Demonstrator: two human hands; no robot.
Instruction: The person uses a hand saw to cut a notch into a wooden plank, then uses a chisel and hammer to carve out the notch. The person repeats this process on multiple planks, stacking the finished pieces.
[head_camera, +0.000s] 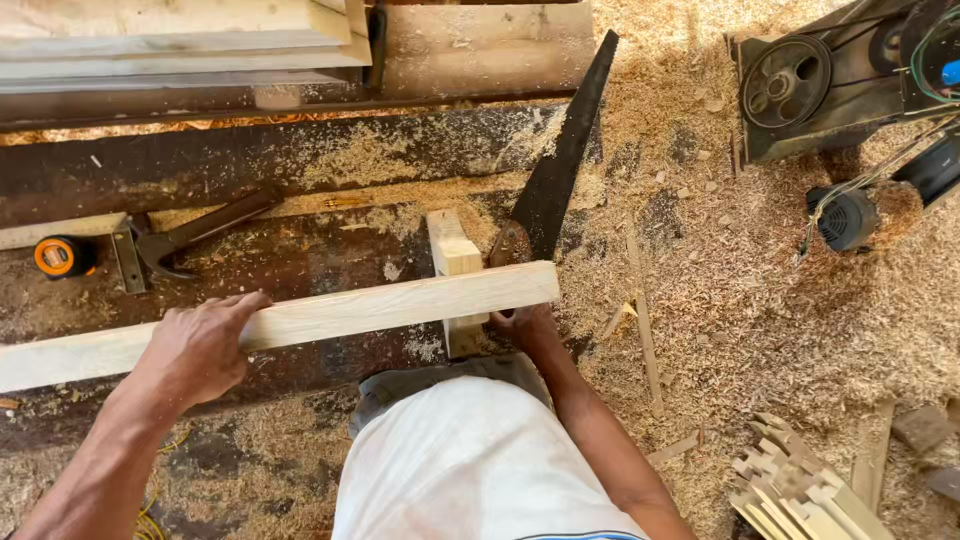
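A long pale wooden batten (330, 315) lies across a dark, sawdust-strewn workbench (300, 255). My left hand (200, 345) presses down on the batten left of its middle. A short wood block (455, 260) sits under the batten near its right end. My right hand (525, 325) is just below that end, partly hidden by the batten, and seems to grip the handle of a dark hand saw (560, 160) whose blade points up and away to the right.
A claw hammer (195, 235) and an orange tape measure (62, 257) lie on the bench at left. Planks (180, 40) are stacked at the back. A machine with a pulley wheel (795, 80) stands at top right. Cut wood pieces (800, 490) lie on the sawdust floor.
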